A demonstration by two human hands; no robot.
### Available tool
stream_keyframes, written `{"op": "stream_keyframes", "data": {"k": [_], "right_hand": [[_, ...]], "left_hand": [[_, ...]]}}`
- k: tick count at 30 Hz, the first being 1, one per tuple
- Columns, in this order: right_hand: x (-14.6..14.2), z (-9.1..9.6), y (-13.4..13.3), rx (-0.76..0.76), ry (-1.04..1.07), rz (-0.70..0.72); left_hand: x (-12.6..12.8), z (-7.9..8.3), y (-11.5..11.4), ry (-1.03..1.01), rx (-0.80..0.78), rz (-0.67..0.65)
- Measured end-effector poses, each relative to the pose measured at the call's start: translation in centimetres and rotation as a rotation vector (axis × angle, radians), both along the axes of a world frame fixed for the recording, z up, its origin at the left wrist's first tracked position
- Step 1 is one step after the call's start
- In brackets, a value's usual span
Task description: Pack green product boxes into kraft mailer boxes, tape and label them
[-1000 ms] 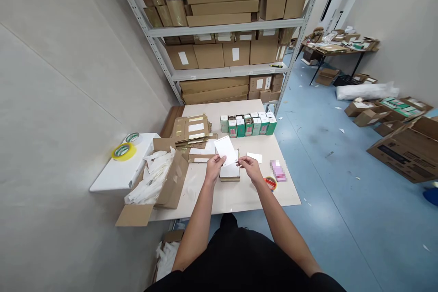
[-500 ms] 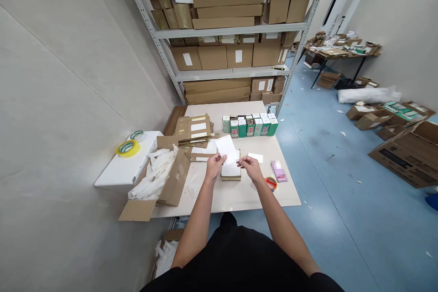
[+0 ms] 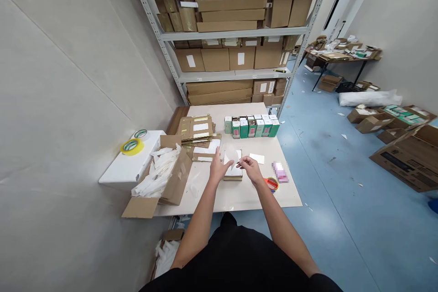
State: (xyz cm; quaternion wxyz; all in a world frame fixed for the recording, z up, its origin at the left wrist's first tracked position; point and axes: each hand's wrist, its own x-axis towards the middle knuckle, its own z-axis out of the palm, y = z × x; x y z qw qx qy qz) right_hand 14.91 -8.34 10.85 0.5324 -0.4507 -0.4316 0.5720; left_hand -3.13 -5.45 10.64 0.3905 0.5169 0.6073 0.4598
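Observation:
My left hand (image 3: pixel 217 169) is open beside a small stack (image 3: pixel 233 176) with a white top, its thumb apart from the raised fingers. The thumb tip is against or very near a thin white sheet (image 3: pixel 232 155), which looks bent and partly see-through. My right hand (image 3: pixel 250 168) pinches at the sheet's right side, above the stack; its fingertips hide the exact grip. A white slip of paper (image 3: pixel 256 159) lies just beyond my right hand. By my right wrist is a roll of tape with a red part (image 3: pixel 272 184).
Green and white small boxes (image 3: pixel 252 127) stand in rows at the table's back. Flattened cardboard (image 3: pixel 195 128) is piled at left, behind an open carton (image 3: pixel 178 175) of white strips. Yellow tape (image 3: pixel 132 147) rests on a white box. A metal shelf (image 3: pixel 236 74) stands behind.
My left hand has gone from pinching the white sheet to having thumb and fingers spread. The sheet, flat and tilted before, now looks bent. My right hand stays pinched close by.

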Motion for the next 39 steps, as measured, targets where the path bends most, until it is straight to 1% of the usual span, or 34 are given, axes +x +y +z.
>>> {"op": "stream_keyframes", "data": {"k": [1, 2, 3, 5, 6, 8, 10, 12, 14, 16, 18, 21, 23, 26, 29, 30, 32, 35, 37, 39], "right_hand": [[-0.1, 0.0, -0.1, 0.006, 0.003, 0.001], [-0.3, 0.1, -0.2, 0.012, 0.003, 0.001], [-0.4, 0.1, -0.3, 0.020, 0.002, 0.001], [-0.6, 0.3, -0.5, 0.045, -0.003, 0.002], [-0.7, 0.3, -0.6, 0.061, -0.005, 0.004], [-0.9, 0.4, -0.8, 0.089, -0.008, 0.010], [-1.0, 0.5, -1.0, 0.104, -0.014, 0.023], [-1.0, 0.4, -1.3, 0.104, -0.024, 0.037], [-1.0, 0.2, -1.6, 0.092, -0.030, 0.043], [-1.0, -0.1, -1.9, 0.073, -0.025, 0.034], [-1.0, -0.4, -2.1, 0.055, -0.014, 0.021], [-1.2, -0.8, -2.6, 0.050, 0.011, 0.040], [-1.4, -0.9, -2.9, 0.053, 0.028, 0.071], [-1.4, -1.0, -3.3, 0.026, 0.042, 0.078], [-1.4, -1.1, -3.5, -0.031, 0.035, 0.034], [-1.5, -1.2, -3.5, -0.053, 0.037, 0.018], [-1.8, -1.2, -3.5, -0.098, 0.060, -0.009], [-3.2, -1.1, -3.3, -0.138, 0.087, 0.000], [-4.7, -0.9, -3.3, -0.110, 0.057, 0.045], [-6.6, -0.9, -3.5, -0.052, 0.007, 0.102]], "left_hand": [[0.2, 0.1, -0.3, 0.055, 0.039, -0.002], [0.5, 0.4, -0.6, 0.072, 0.069, -0.040], [0.8, 0.6, -0.9, 0.058, 0.083, -0.108], [1.2, 1.2, -1.6, -0.023, 0.072, -0.254], [1.3, 1.5, -1.8, -0.071, 0.058, -0.301], [1.3, 1.9, -2.2, -0.151, 0.039, -0.326], [1.0, 2.0, -2.4, -0.204, 0.046, -0.284], [0.8, 1.9, -2.6, -0.252, 0.052, -0.215], [0.7, 1.8, -2.9, -0.338, 0.018, -0.153], [0.8, 1.7, -3.3, -0.437, -0.045, -0.142], [1.0, 1.5, -3.9, -0.493, -0.081, -0.178], [1.1, 1.2, -4.7, -0.439, -0.027, -0.232], [0.8, 0.8, -5.1, -0.369, 0.021, -0.209], [0.0, 0.1, -5.5, -0.339, 0.025, -0.092], [-0.8, 0.0, -5.8, -0.371, 0.039, 0.054], [-0.9, 0.1, -6.0, -0.376, 0.050, 0.081], [-0.9, 0.3, -6.4, -0.368, 0.069, 0.086], [-1.1, 0.4, -7.4, -0.333, 0.079, 0.065], [-1.7, 0.1, -8.2, -0.316, 0.090, 0.072], [-3.0, -0.3, -9.0, -0.312, 0.107, 0.094]]}}
